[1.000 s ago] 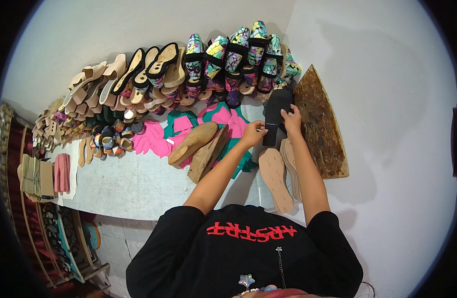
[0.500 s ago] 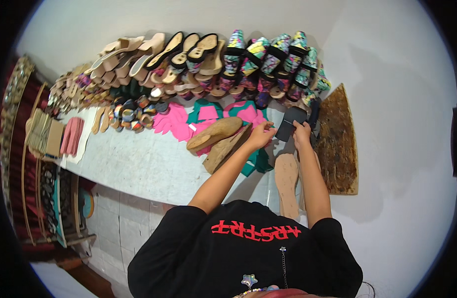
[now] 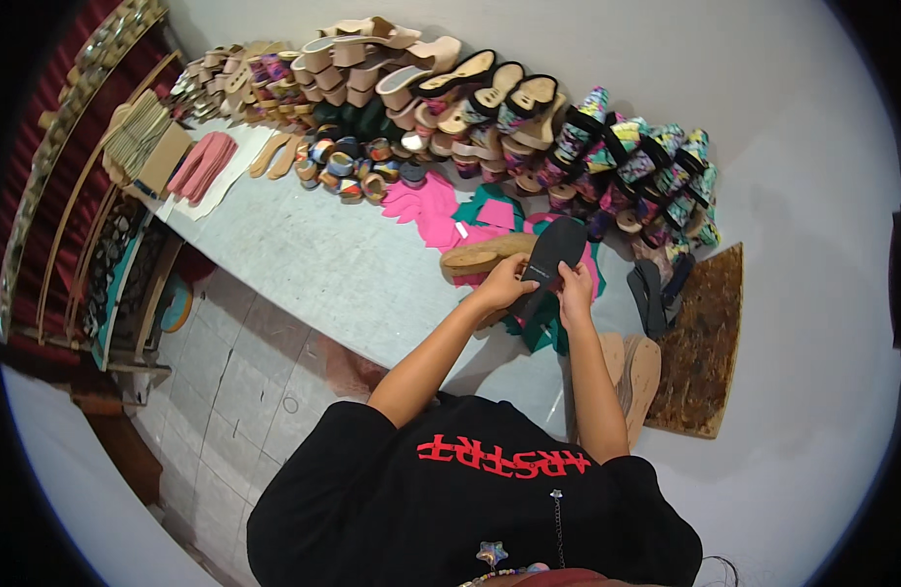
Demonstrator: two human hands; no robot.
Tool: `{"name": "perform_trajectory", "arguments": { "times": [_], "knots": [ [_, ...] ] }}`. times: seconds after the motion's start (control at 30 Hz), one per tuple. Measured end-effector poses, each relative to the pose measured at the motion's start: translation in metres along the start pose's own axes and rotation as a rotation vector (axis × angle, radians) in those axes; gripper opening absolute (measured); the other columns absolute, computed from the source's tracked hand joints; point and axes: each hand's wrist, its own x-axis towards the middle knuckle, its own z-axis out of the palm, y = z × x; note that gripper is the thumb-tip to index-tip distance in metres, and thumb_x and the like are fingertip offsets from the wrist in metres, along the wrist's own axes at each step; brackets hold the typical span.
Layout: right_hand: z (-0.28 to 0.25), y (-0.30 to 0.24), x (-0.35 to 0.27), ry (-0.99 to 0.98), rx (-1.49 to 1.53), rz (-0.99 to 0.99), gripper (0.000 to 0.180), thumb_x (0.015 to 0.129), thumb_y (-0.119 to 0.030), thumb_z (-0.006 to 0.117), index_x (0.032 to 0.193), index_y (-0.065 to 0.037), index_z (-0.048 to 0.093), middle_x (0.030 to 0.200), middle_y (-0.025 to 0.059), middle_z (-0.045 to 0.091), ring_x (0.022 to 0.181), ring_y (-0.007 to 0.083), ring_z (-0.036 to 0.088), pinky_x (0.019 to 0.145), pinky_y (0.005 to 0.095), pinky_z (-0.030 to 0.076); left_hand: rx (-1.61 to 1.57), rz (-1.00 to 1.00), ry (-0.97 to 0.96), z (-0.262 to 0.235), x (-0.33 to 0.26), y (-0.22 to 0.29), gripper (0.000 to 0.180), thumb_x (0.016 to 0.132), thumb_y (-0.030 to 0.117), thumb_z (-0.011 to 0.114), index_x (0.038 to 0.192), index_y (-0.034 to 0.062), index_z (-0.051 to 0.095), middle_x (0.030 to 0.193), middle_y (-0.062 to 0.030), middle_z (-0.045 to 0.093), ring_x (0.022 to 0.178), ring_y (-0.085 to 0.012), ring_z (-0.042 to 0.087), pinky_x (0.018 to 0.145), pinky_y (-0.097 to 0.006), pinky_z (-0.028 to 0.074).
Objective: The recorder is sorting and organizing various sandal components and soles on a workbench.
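A black shoe sole (image 3: 556, 245) is held between my two hands above the table, its broad end pointing away from me. My left hand (image 3: 506, 284) grips its left edge near the narrow part. On the opposite edge, the fingers of my right hand (image 3: 574, 293) are closed with the thumb on top. Below and left of the sole lies a wooden shoe last (image 3: 475, 258), partly covered. Pink cut pieces (image 3: 426, 213) and green cut pieces (image 3: 540, 333) spread around and under it. More black soles (image 3: 647, 301) lie right of my right hand.
Tan insoles (image 3: 642, 377) lie beside my right forearm, next to a rough brown board (image 3: 710, 342). Rows of patterned heels (image 3: 656, 161) and beige shoes (image 3: 411, 83) line the wall. Pink soles (image 3: 204, 166) and a cardboard box (image 3: 165, 161) sit at the table's far left.
My right hand has brought the black sole leftward from beside the other black soles, and my left hand has taken hold of it too. The view has turned, shifting the table within the picture.
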Motion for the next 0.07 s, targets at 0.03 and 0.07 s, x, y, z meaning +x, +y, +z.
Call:
{"name": "perform_trajectory", "arguments": {
  "times": [0.03,0.07],
  "knots": [
    [0.006,0.006,0.000,-0.024,-0.073,-0.028,0.023,0.085,-0.012,0.054,0.104,-0.004,0.043,0.095,0.0094,0.058,0.077,0.0142,0.058,0.064,0.0259,0.048,0.020,0.021,0.013,-0.010,-0.002,-0.009,0.030,0.082,0.008,0.059,0.110,0.0016,0.049,0.095,-0.0069,0.059,0.084,-0.0142,0.056,0.074,-0.026,0.045],
    [0.014,0.012,-0.001,-0.049,-0.145,-0.057,0.026,0.085,-0.011,0.055,0.106,-0.004,0.041,0.098,0.0103,0.058,0.077,0.0135,0.058,0.066,0.0252,0.049,0.042,0.041,0.025,-0.021,-0.004,-0.016,0.034,0.082,0.009,0.059,0.113,0.0024,0.047,0.097,-0.0072,0.059,0.087,-0.0151,0.056,0.075,-0.026,0.045]
  ]
}}
